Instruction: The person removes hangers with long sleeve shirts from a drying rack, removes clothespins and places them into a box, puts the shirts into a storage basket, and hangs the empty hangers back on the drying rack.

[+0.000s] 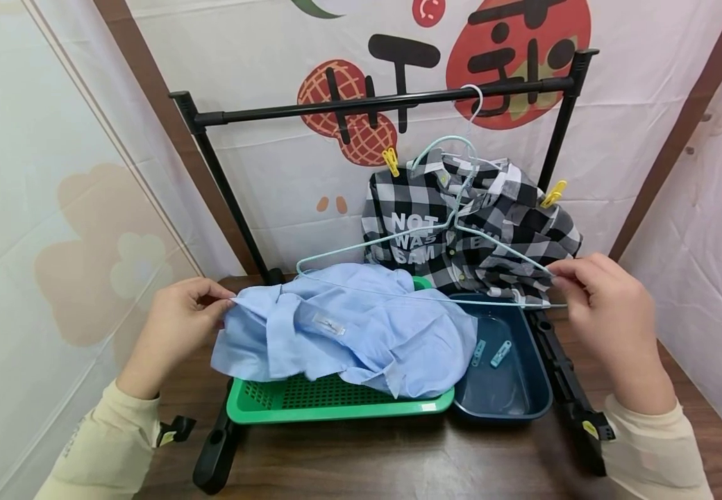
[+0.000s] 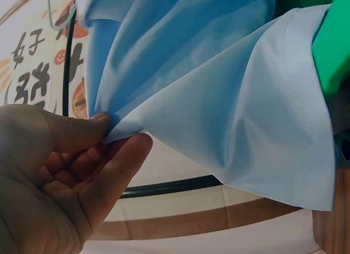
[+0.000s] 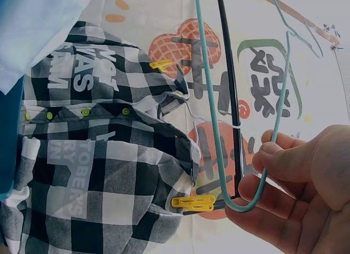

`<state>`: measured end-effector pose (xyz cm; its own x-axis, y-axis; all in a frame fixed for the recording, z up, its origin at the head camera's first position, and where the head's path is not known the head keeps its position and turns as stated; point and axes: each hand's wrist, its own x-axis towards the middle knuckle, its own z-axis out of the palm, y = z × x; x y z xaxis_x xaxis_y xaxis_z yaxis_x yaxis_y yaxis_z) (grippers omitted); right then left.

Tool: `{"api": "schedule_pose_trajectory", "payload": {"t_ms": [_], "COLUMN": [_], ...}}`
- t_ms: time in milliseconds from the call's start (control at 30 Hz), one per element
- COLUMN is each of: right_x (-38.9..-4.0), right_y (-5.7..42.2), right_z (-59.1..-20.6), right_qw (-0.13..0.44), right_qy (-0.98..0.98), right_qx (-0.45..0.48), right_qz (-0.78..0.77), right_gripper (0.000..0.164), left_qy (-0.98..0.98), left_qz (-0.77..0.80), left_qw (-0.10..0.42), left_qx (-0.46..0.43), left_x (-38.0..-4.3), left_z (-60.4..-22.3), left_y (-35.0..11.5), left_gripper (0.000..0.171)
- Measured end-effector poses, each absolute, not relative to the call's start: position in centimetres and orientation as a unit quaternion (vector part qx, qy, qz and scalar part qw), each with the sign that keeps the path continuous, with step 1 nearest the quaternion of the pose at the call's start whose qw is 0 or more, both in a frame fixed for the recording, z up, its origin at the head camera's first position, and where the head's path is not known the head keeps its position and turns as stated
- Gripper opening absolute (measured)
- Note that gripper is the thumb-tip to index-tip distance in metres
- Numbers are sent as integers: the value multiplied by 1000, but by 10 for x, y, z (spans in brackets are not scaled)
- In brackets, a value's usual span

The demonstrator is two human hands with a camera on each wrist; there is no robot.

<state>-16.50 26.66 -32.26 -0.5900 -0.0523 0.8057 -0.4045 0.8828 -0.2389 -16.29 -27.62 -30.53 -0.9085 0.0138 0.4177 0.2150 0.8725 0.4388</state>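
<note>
A light blue shirt [image 1: 348,319] lies bunched over a green basket [image 1: 342,417]. My left hand [image 1: 189,319] pinches the shirt's edge between thumb and fingers; the left wrist view shows the cloth [image 2: 202,101] stretching away from the fingertips. On the other side, my right hand [image 1: 614,319] holds a pale teal clothes hanger [image 1: 367,243] near one end. That hanger's other end lies at the shirt, partly against the cloth. In the right wrist view, thumb and fingers grip the hanger's wire [image 3: 216,123] near its rounded corner.
Behind, a black-and-white checked shirt [image 1: 411,208] hangs from a black rack [image 1: 361,104] on a white hanger [image 1: 476,104], with yellow clothespins [image 1: 391,161] at its shoulders. A dark blue tray [image 1: 505,410] holding two teal clothespins [image 1: 501,353] stands right of the basket.
</note>
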Motion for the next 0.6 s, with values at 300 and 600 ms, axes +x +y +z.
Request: {"api": "schedule_pose_trajectory", "payload": {"t_ms": [300,600], "right_x": [-166,-167], "right_y": [270,270], "right_z": [-325,-326], "right_qw": [429,427], "right_qy": [-874,-876], "right_qx": [113,107], "right_qz": [199,196], "right_gripper": [16,15], "left_qy": [-955,-959], "left_qz": [-231,-203], "left_qw": [164,151], "left_qx": [-84,-126], "left_x": [-167,-166], "left_z": [-312,-316], "left_y": [-266,-246], "left_gripper": [8,7]}}
